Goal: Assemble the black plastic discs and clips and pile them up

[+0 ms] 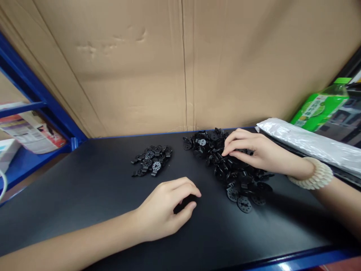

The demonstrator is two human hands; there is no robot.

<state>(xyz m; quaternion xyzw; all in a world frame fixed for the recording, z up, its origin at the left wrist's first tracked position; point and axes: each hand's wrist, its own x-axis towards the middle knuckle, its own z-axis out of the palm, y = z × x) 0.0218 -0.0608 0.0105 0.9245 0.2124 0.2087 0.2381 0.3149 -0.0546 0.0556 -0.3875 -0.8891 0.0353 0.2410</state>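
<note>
A large heap of small black plastic clips with round perforated discs (244, 204) lies on the right half of the black tabletop. My right hand (251, 148) is over the top of this heap, fingertips at the parts and fingers slightly apart. No part shows in its grasp. Farther left sits a smaller group of the same disc clips (147, 162). My left hand (169, 209) rests low over the table between the two piles and nearer to me. Its fingers are curved, the thumb stands apart from them, and I see nothing between.
A tall cardboard sheet (135, 75) stands along the table's back edge. At the right edge lie a white plastic-wrapped package (310, 143) and a green-labelled bottle (320, 107). A blue metal frame (56, 94) with shelved packets stands at left.
</note>
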